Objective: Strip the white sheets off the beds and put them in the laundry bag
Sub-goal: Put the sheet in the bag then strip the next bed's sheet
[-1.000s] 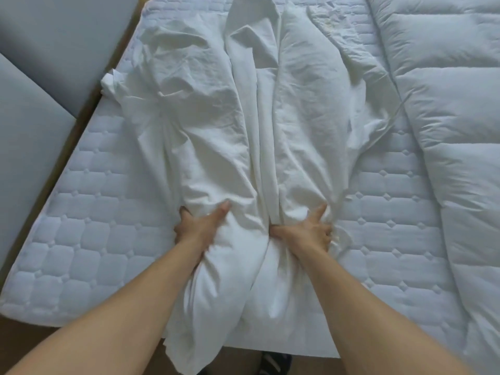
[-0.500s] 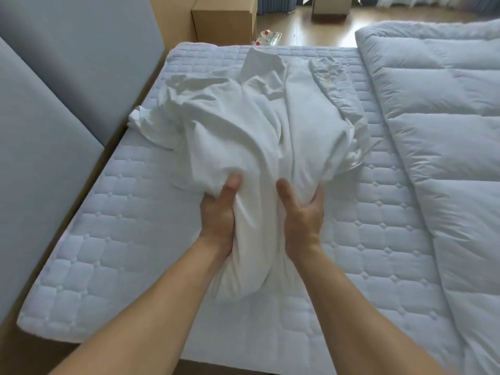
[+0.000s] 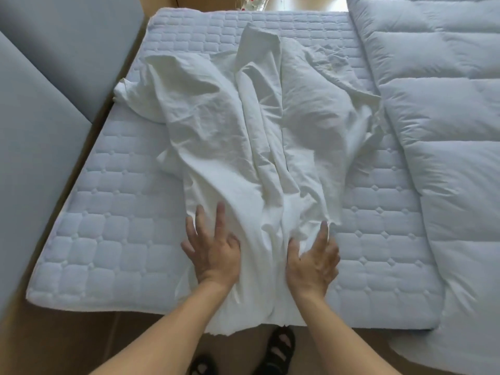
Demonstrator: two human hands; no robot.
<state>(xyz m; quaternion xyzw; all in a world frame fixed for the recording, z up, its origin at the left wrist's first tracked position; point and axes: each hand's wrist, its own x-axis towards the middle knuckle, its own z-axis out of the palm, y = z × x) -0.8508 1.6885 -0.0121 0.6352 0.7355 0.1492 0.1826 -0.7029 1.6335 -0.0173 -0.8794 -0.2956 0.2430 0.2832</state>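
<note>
No readable text, label, brand or number shows on anything here.

A crumpled white sheet (image 3: 243,136) lies bunched lengthwise on a bare quilted mattress (image 3: 113,239). 2 hands press flat on its near end: the left hand (image 3: 213,255) with fingers spread, the right hand (image 3: 311,262) against the right folds. A puffy duvet (image 3: 438,117) lies alongside at right. Below are what look like black sandals (image 3: 278,350).

Bare mattress (image 3: 108,239) lies open at eight o'clock from the sheet (image 3: 230,136) and again at four. At three o'clock the thick duvet (image 3: 446,136) banks up along the mattress; at nine, grey panels (image 3: 40,144) close that side. A bare strip runs past the sheet at twelve.
</note>
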